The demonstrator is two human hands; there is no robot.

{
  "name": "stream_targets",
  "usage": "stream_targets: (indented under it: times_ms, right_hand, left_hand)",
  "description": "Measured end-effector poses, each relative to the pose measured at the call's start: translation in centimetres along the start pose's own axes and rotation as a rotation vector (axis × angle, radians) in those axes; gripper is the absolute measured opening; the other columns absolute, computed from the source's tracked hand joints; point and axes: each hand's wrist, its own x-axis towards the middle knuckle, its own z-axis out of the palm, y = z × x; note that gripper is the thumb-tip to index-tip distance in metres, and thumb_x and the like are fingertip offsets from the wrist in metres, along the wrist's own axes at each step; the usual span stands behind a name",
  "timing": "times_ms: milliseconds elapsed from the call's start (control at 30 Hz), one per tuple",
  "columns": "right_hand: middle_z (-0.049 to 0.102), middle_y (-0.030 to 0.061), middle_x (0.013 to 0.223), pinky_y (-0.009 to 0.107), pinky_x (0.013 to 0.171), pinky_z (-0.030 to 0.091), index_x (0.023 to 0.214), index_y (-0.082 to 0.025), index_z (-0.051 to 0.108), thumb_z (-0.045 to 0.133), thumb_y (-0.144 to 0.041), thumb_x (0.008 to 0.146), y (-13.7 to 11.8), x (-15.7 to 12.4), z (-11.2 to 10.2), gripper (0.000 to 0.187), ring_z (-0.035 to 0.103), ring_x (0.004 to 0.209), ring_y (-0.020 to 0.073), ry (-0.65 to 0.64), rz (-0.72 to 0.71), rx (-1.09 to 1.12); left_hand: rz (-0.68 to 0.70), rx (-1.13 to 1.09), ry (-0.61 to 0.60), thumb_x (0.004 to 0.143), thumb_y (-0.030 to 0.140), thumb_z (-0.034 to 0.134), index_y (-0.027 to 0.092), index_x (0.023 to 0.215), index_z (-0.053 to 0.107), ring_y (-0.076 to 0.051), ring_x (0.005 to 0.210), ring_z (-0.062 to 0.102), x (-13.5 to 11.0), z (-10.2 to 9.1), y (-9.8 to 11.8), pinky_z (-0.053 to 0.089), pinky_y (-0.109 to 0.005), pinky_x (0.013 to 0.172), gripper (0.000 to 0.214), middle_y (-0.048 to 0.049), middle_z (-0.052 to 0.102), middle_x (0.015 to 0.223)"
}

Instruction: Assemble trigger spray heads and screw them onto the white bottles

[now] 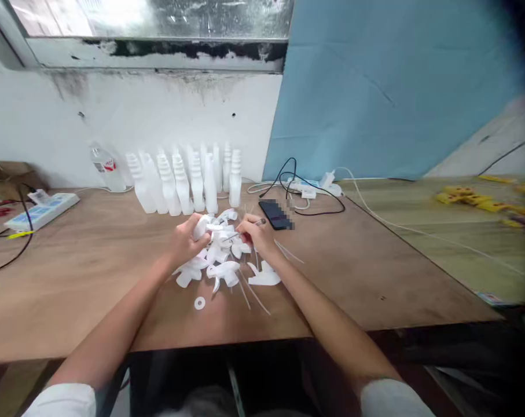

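Observation:
My left hand (188,237) is closed around a white spray trigger head (202,226) over the pile. My right hand (257,234) grips a thin pen-like tool (260,222); its slim metal tip points left toward the sprayer in my left hand. Whether the tip touches it, I cannot tell. Several more white trigger heads (223,271) lie heaped below and between my hands, some with thin clear dip tubes (256,294) sticking out to the front and right. A small white ring washer (199,303) lies flat on the table in front of the heap.
Behind the heap stand several white bottles (169,185) without sprayers. A dark phone (276,214) lies right of them, near chargers and tangled cables (308,194). At the left are a power strip (43,211), a cardboard box (14,179) and a clear plastic bottle (108,168).

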Motion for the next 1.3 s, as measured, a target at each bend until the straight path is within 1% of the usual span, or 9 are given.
stream_targets:
  times_ms: [133,233,500,667,767,867,1000,1133,1300]
  right_hand:
    - [0.050,-0.0038,0.053,0.021,0.051,0.033,0.058,-0.018,0.051,0.049,-0.019,0.072,0.1,0.6,-1.5,0.015,0.045,0.051,0.0102,0.154,-0.266,-0.191]
    - [0.058,-0.0019,0.065,0.022,0.059,0.037,0.068,-0.018,0.058,0.049,-0.018,0.076,1.1,1.4,-2.6,0.011,0.051,0.059,0.0116,0.177,-0.423,-0.382]
    - [0.066,0.0058,0.091,0.027,0.081,0.043,0.093,-0.019,0.063,0.048,-0.018,0.087,4.1,3.1,-5.1,0.016,0.059,0.087,0.0193,0.072,-0.604,-0.786]
    - [0.063,0.0105,0.111,0.035,0.085,0.041,0.114,-0.019,0.062,0.047,0.002,0.075,5.9,4.0,-7.1,0.047,0.054,0.103,0.0252,-0.131,-0.537,-1.105]
    - [0.065,0.0093,0.115,0.036,0.085,0.042,0.123,-0.022,0.061,0.042,0.006,0.074,7.0,4.5,-7.7,0.059,0.054,0.103,0.0249,-0.150,-0.506,-1.077]
    - [0.068,0.0073,0.110,0.036,0.089,0.042,0.118,-0.022,0.064,0.044,0.003,0.075,7.6,5.2,-8.9,0.054,0.056,0.102,0.0233,-0.020,-0.520,-0.941]
    - [0.068,0.0103,0.106,0.038,0.094,0.042,0.108,-0.016,0.067,0.041,-0.003,0.075,8.6,5.9,-12.8,0.045,0.058,0.102,0.0234,0.286,-0.440,-0.862]
    - [0.069,0.0123,0.089,0.036,0.081,0.047,0.099,-0.012,0.068,0.037,-0.010,0.072,10.6,6.2,-16.7,0.041,0.061,0.087,0.0239,0.613,-0.212,-0.770]
    - [0.068,0.0102,0.073,0.031,0.067,0.044,0.084,-0.013,0.071,0.043,-0.018,0.068,12.2,6.9,-17.6,0.032,0.060,0.071,0.0231,0.723,0.024,-0.683]
  left_hand:
    - [0.217,-0.028,-0.066,0.087,0.029,0.052,0.021,0.104,0.051,-0.020,0.094,0.058,0.2,0.1,0.1,0.045,-0.030,0.078,0.019,-0.0064,0.063,0.100]
    - [0.332,0.030,-0.146,0.086,0.022,0.051,0.020,0.103,0.051,-0.023,0.102,0.054,0.2,0.2,0.0,0.042,-0.035,0.087,0.017,-0.0095,0.061,0.109]
    - [0.356,0.065,-0.342,0.082,0.035,0.056,0.022,0.115,0.052,-0.028,0.116,0.047,0.0,-0.6,-0.4,0.032,-0.042,0.098,0.035,-0.0091,0.060,0.119]
    - [0.161,-0.149,-0.147,0.089,0.043,0.049,0.021,0.105,0.060,-0.024,0.110,0.055,0.4,-0.9,-2.4,0.036,-0.038,0.099,0.030,-0.0077,0.065,0.111]
    - [-0.049,-0.234,0.013,0.090,0.048,0.043,0.018,0.095,0.062,-0.022,0.099,0.061,0.5,-0.6,-5.2,0.044,-0.033,0.091,0.036,-0.0075,0.068,0.100]
    - [-0.301,-0.153,0.024,0.090,0.050,0.036,0.016,0.098,0.063,-0.021,0.094,0.063,0.4,-0.3,-8.9,0.047,-0.031,0.086,0.044,-0.0073,0.070,0.100]
    - [-0.415,-0.052,-0.043,0.081,0.046,0.049,0.015,0.089,0.068,-0.026,0.083,0.063,0.4,0.0,-12.7,0.048,-0.036,0.079,0.037,-0.0103,0.072,0.089]
    - [-0.402,-0.022,-0.090,0.078,0.040,0.050,0.017,0.086,0.071,-0.026,0.084,0.063,0.4,0.5,-13.7,0.047,-0.036,0.080,0.031,-0.0090,0.073,0.089]
    - [-0.366,-0.011,-0.112,0.077,0.038,0.050,0.019,0.085,0.072,-0.025,0.088,0.063,0.3,0.8,-13.4,0.047,-0.033,0.082,0.029,-0.0072,0.073,0.092]
